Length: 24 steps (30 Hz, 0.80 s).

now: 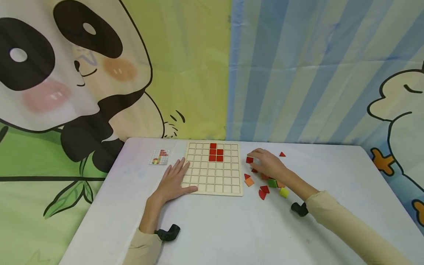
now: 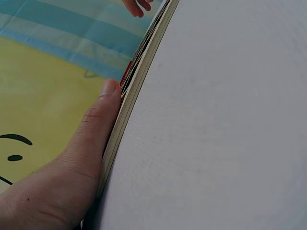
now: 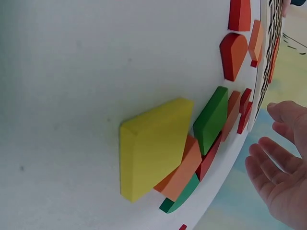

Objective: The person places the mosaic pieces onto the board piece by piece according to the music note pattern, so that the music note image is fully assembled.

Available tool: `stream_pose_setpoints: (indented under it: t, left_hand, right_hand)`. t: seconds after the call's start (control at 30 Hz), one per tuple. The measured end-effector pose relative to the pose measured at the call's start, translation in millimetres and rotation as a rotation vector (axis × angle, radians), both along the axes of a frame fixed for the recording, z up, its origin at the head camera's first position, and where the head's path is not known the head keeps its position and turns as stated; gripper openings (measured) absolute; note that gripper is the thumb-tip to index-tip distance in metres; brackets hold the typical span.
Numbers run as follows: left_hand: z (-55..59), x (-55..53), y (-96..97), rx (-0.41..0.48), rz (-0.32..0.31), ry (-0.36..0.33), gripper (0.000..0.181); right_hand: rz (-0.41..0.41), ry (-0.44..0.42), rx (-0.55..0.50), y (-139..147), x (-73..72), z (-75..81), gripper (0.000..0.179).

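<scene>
A pale wooden grid board (image 1: 201, 179) lies on the table, with several red squares (image 1: 213, 152) set in its upper middle cells. My left hand (image 1: 170, 182) rests with spread fingers over the board's left edge; its thumb (image 2: 93, 127) lies along the near edge in the left wrist view. To the right of the board, my right hand (image 1: 269, 164) hovers over scattered pieces, fingers loosely bent around a gap. A loose red square (image 1: 249, 159) shows between its thumb and fingertips in the head view. No piece appears in that hand (image 3: 283, 163) in the right wrist view.
Beneath and in front of the right hand are a green piece (image 1: 272, 183), a yellow piece (image 1: 283, 192), an orange square (image 1: 249, 182) and several red ones. One red triangle (image 1: 282, 154) lies farther back. A small pattern card (image 1: 160, 157) sits left of the board. Printed curtains stand behind.
</scene>
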<state>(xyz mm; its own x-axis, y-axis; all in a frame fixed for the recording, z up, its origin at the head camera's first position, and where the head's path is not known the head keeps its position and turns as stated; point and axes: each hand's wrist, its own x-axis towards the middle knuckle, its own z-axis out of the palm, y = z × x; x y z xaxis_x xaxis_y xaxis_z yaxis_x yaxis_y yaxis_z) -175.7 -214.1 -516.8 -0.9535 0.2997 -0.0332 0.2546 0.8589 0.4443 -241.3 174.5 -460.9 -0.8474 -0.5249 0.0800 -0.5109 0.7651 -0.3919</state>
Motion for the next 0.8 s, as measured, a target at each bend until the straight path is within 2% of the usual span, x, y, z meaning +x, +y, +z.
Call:
stream_pose_setpoints:
  t: [0.2,0.37,0.43,0.63,0.8]
  left_hand:
    - [1.0,0.0,-0.5,0.002,0.0,0.0,0.11]
    - [0.9,0.6,-1.2,0.001,0.006,-0.004,0.11]
    - [1.1,0.5,-1.4,0.004,0.008,-0.005,0.11]
    - [1.2,0.3,-1.4,0.003,0.01,0.0,0.11]
    - [2.9,0.6,0.5,0.003,0.008,-0.01,0.11]
  right_hand:
    - [-0.018,-0.062,0.021,-1,-8.2,-0.4,0.041]
    - [0.049,-0.119,0.103,-4,-14.9,0.6,0.035]
    - [0.077,-0.117,0.119,-4,-18.0,0.3,0.031]
    - [0.073,-0.144,0.101,-7,-25.0,-3.7,0.022]
    - [0.069,-0.113,0.095,-8,-26.0,-7.9,0.017]
